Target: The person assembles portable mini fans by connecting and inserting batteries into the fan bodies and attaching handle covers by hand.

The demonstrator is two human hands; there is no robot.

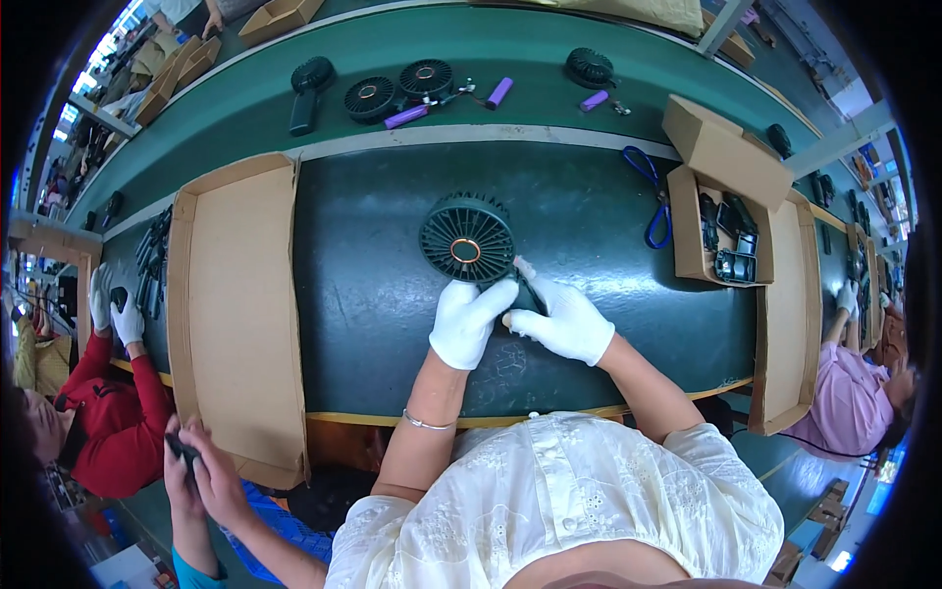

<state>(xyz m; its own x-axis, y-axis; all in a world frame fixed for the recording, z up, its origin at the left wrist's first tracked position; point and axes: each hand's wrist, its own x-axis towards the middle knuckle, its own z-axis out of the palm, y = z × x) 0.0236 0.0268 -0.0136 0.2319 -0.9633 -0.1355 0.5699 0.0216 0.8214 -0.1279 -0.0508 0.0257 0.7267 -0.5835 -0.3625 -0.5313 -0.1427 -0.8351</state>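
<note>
A round black fan head (451,211) with radial grille bars and a copper-coloured ring at its centre is held above the dark green table. My left hand (463,324), in a white glove, is closed on the fan's lower edge. Beside it, my right hand (567,322), also gloved, has its fingers bent in at the fan's lower right. A dark part shows between the two hands, and the fingers mostly hide it. What my right fingers grip there I cannot make out.
Cardboard trays flank the table (383,363), the left tray (235,324) being large. An open box (692,265) holds black casings, near blue-handled scissors (658,221). Fan parts and a purple battery (499,93) lie on the green belt (226,123). Co-workers' hands (201,471) work at the left.
</note>
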